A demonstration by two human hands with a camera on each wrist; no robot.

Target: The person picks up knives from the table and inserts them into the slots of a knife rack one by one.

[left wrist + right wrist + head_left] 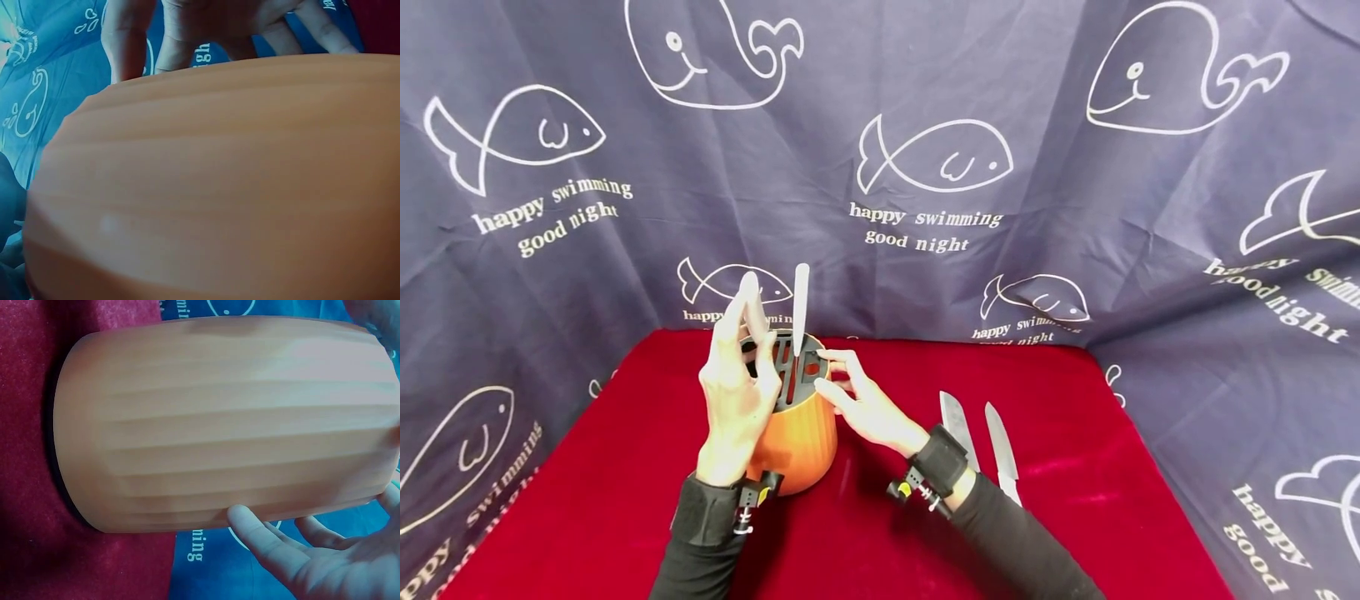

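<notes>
An orange ribbed knife block (797, 442) with a dark slotted top stands left of the middle of the table. One knife with a white handle (801, 304) is upright in a slot. Over the top's left side, my left hand (733, 387) has its finger and thumb pinched on what looks like another white knife handle (758, 317); its lower part is hidden. My right hand (868, 404) rests its extended fingers and thumb against the block's right rim. In the right wrist view, spread fingers (250, 525) touch the ribbed side. The left wrist view shows mostly the block's wall (219, 175).
Two knives lie right of the block: a broad one (957, 421), partly behind my right forearm, and a narrower pointed one (1000, 437). A red cloth (1060, 500) covers the table. A blue-grey curtain (925, 275) with white fish drawings hangs behind and at both sides.
</notes>
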